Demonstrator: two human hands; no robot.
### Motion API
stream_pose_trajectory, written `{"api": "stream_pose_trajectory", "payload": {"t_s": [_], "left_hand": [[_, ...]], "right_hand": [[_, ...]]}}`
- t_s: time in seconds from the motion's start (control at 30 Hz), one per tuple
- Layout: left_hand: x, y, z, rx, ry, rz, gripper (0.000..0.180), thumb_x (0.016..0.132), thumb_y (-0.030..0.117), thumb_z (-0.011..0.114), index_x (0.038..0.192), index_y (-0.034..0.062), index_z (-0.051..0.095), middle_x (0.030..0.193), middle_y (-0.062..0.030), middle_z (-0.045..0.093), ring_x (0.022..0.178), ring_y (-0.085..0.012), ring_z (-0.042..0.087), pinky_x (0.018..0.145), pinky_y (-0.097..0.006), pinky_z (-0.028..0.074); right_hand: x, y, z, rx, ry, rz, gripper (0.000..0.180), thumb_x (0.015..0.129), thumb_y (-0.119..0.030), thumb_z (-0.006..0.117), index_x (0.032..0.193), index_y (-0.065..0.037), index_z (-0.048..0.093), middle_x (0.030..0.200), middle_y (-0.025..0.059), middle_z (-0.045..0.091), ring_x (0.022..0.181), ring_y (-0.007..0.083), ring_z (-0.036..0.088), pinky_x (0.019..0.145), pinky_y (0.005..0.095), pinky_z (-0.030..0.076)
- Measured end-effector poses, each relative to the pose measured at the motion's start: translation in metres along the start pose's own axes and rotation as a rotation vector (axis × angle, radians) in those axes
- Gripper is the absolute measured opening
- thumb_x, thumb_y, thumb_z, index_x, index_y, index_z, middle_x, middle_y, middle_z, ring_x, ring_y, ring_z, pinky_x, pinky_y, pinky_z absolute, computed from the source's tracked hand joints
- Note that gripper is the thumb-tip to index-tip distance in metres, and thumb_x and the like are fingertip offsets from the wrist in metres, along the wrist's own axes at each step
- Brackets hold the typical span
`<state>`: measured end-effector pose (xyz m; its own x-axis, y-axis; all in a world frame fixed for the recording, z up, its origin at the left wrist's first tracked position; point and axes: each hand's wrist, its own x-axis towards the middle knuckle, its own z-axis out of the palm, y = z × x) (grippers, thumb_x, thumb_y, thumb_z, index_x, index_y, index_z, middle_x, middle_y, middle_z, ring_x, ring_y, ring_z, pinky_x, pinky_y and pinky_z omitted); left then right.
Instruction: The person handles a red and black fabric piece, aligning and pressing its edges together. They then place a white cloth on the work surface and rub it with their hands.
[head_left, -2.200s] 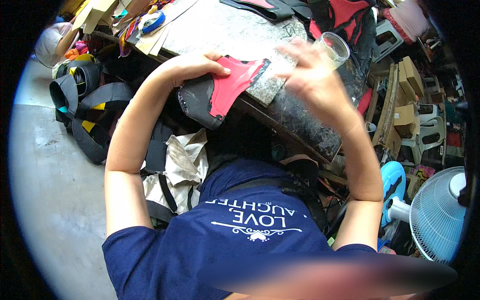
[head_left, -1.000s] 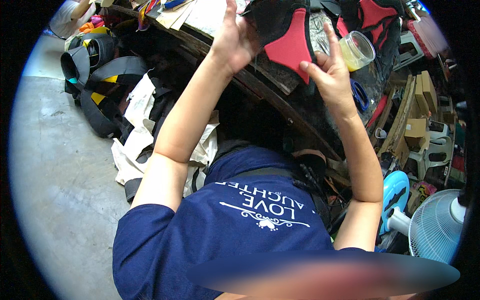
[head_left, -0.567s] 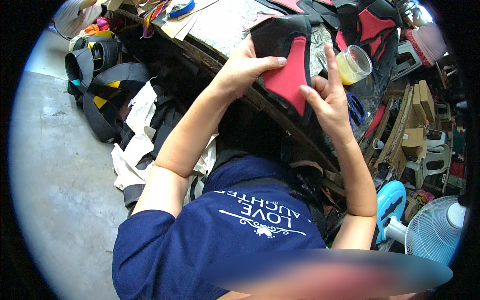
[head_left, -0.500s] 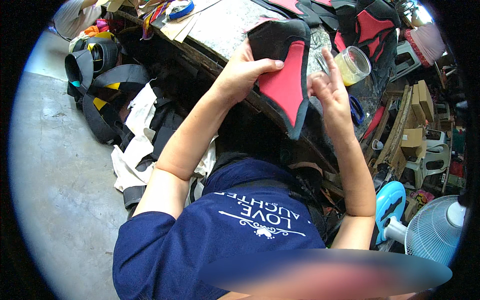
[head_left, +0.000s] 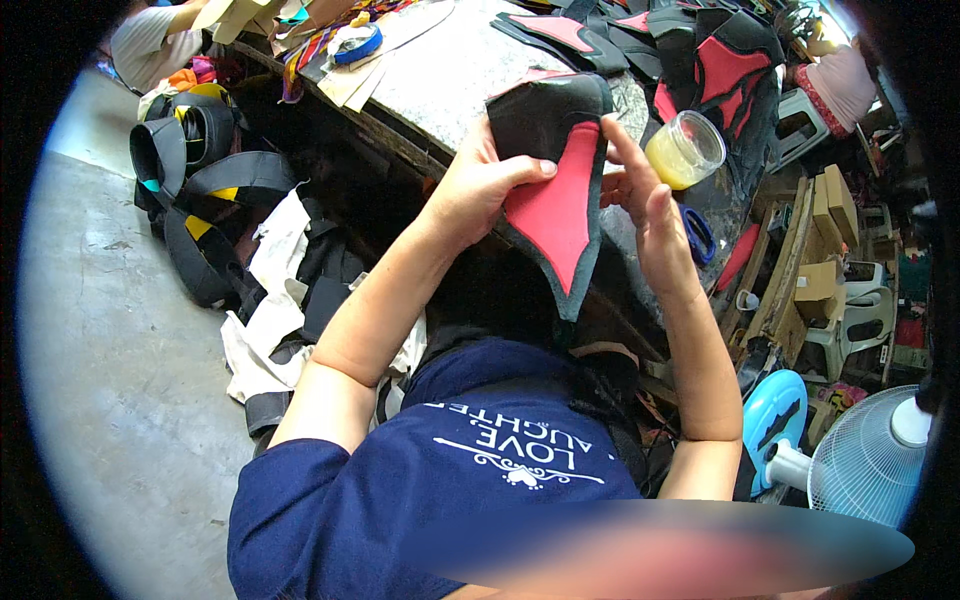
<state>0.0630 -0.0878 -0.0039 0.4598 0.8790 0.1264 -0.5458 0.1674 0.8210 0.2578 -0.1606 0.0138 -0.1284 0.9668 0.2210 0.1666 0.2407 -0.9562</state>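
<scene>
**Both hands on a black-and-red piece**

Head view: the left hand holds a grip on the black leather piece with a red pointed panel — raised just above the grey counter. The right hand touches its right edge, fingers loosely extended — a clear tub of yellow paste stands near.

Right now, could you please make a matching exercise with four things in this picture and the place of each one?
Things:
1. red and black piece
2. jar of yellow paste
3. blue tape roll
4. white fan

Places:
A. at the lower right, on the floor side
B. on the far left part of the workbench
C. between the left hand and the right hand
D. on the bench, just right of the hands

Pairs: 1-C, 2-D, 3-B, 4-A
</scene>
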Motion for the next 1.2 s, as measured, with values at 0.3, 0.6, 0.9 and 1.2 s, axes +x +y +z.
{"api": "stream_pose_trajectory", "payload": {"t_s": [0.3, 0.6, 0.9, 1.2], "left_hand": [[0.029, 0.002, -0.031, 0.45, -0.012, 0.449, 0.048, 0.079, 0.002, 0.075, 0.124, -0.0023, 0.058, 0.11, -0.0104, 0.071, 0.101, -0.0182, 0.066, 0.095, -0.034, 0.052], [0.085, -0.014, -0.06, 0.799, -0.203, 0.365, 0.05, 0.085, -0.003, 0.061, 0.134, -0.0025, 0.053, 0.126, -0.0115, 0.063, 0.117, -0.021, 0.058, 0.107, -0.035, 0.042], [0.087, -0.023, -0.061, 0.551, -0.227, 0.365, 0.055, 0.086, -0.011, 0.054, 0.14, -0.0015, 0.049, 0.132, -0.0087, 0.06, 0.124, -0.0177, 0.054, 0.112, -0.034, 0.037], [0.084, -0.023, -0.062, 0.561, -0.211, 0.317, 0.052, 0.086, -0.009, 0.055, 0.138, -0.0023, 0.051, 0.13, -0.009, 0.061, 0.122, -0.0178, 0.055, 0.11, -0.034, 0.039]], "right_hand": [[-0.002, 0.008, -0.032, 0.003, -0.026, 0.018, 0.094, 0.101, -0.07, 0.011, 0.121, 0.002, 0.067, 0.128, 0.0116, 0.061, 0.103, 0.0178, 0.059, 0.093, 0.0324, 0.041], [0.014, 0.03, -0.028, -0.795, -0.084, -0.288, 0.044, 0.104, -0.041, 0.038, 0.126, -0.02, 0.071, 0.132, 0.0143, 0.06, 0.122, 0.0344, 0.051, 0.107, 0.0426, 0.037], [-0.003, 0.023, 0.001, -1.223, -0.165, -0.441, 0.07, 0.096, -0.071, 0.029, 0.134, -0.024, 0.065, 0.137, 0.0081, 0.056, 0.121, 0.03, 0.051, 0.105, 0.0443, 0.033], [0.017, 0.015, -0.009, -1.486, -0.042, -0.564, 0.061, 0.095, -0.071, 0.034, 0.12, -0.031, 0.072, 0.142, 0.0019, 0.054, 0.121, 0.0214, 0.052, 0.103, 0.0422, 0.03]]}}
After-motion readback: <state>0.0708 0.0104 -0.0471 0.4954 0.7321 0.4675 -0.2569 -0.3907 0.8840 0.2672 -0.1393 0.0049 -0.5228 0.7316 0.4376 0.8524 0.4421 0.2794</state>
